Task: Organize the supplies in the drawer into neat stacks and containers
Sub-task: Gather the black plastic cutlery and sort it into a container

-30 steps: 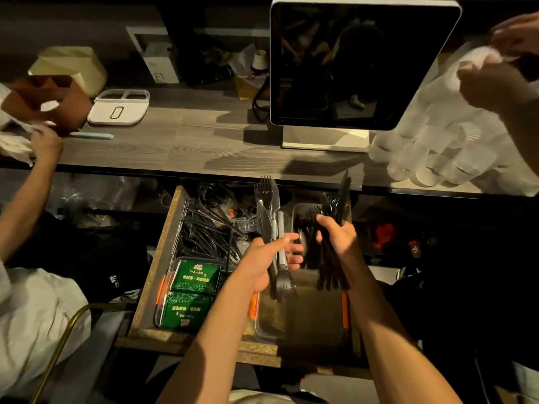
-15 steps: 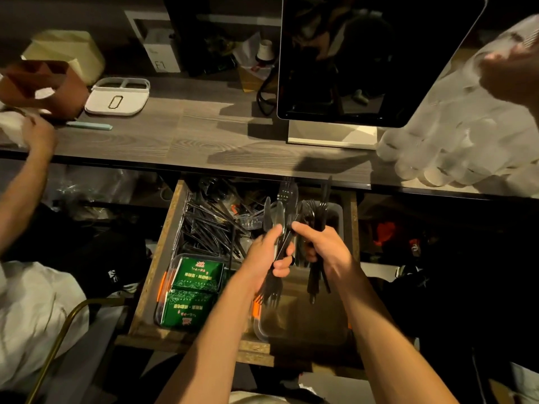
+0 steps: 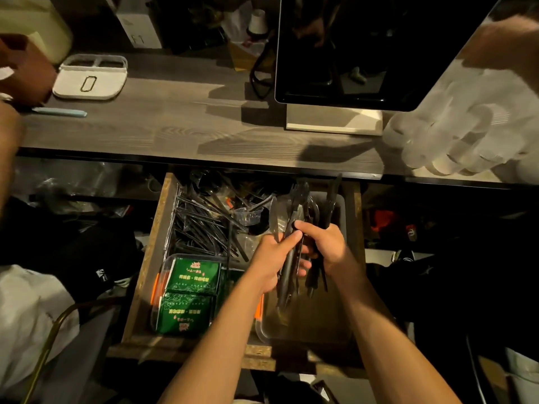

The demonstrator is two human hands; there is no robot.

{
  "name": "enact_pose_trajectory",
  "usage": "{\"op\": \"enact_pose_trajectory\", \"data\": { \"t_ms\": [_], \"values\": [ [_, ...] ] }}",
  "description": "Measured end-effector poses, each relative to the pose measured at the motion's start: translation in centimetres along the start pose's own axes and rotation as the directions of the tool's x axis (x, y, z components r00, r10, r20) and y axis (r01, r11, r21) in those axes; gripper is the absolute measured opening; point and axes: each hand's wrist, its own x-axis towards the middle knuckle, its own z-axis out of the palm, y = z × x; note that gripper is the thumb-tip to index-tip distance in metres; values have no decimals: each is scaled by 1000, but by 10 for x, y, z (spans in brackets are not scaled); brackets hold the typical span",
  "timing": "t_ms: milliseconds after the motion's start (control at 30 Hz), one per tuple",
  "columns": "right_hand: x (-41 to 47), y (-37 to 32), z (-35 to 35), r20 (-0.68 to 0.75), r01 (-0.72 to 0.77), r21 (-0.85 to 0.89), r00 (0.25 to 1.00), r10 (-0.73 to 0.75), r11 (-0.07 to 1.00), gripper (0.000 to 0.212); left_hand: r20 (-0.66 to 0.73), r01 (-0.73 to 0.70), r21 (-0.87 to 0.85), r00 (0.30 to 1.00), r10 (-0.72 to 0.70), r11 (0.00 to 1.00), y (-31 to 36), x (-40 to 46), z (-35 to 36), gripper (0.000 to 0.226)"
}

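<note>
Drawer (image 3: 145, 266): raw, rough-edged wood, pulled open under the front edge of the dark wood-grain counter (image 3: 180, 132).
Cutlery bundle (image 3: 294, 228): thin black and dark plastic pieces, long axes running roughly front to back; tips point toward the counter, handles toward the drawer's front edge. It is held above the drawer's right side.
Left hand (image 3: 274, 258): fingers curled round the nearer, greyer pieces of the bundle, thumb laid over them.
Right hand (image 3: 326, 246): fingers wrapped round the black pieces, touching the left hand's fingertips.
Clear container (image 3: 335, 330): smooth transparent plastic, rounded corners, at the drawer's front right corner, below the hands.
Green packets (image 3: 189, 295): glossy, rectangular, stacked in a clear tub at the front left corner.
Loose wrapped utensils (image 3: 201, 225): criss-crossed in the drawer's back left part.
</note>
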Motion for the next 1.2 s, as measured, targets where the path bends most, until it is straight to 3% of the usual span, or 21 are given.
{"op": "enact_pose_trajectory", "data": {
  "t_ms": [167, 267, 400, 533, 600, 700, 767, 967, 1033, 1100, 1200],
  "values": [
    [22, 5, -12, -103, 3, 104, 995, 8, 995, 21, -10, -24, -19, 1000, 23, 1000, -7, 23, 0, 25],
    [39, 15, -22, -183, -80, 120, 978, 101, 990, 26, -2, 18, 3, 1000, -18, 1000, -10, 35, 2, 25],
    [61, 32, -29, -241, -150, 95, 956, 169, 984, 30, -29, 117, 82, 993, -115, 990, -23, 59, 14, 5],
    [72, 42, -40, -314, -180, 77, 929, 195, 981, 47, 32, 98, 181, 994, -106, 979, -37, 80, 18, 15],
    [71, 42, -48, -333, -180, 116, 919, 209, 977, 41, 26, 94, 153, 995, -99, 984, -35, 83, 19, 18],
    [65, 36, -60, -311, -117, 209, 933, 180, 971, 17, -3, 94, 41, 996, -94, 995, -30, 85, 15, 22],
    [62, 33, -66, -258, -72, 282, 955, 148, 957, 13, -23, 94, 28, 995, -94, 995, -28, 87, 11, 22],
    [67, 32, -60, -224, -212, 200, 940, 255, 957, 12, -58, 71, 214, 997, -60, 974, -36, 89, 19, 19],
    [66, 34, -57, -207, -258, 224, 930, 304, 940, 22, -98, 106, 259, 992, -83, 960, -39, 91, 22, 22],
    [63, 37, -57, -162, -237, 301, 942, 294, 924, 30, -150, 148, 241, 982, -114, 959, -42, 92, 22, 23],
    [58, 37, -60, -91, -183, 453, 964, 249, 872, 21, -221, 170, 113, 965, -142, 979, -42, 85, 19, 25]
  ]
}}
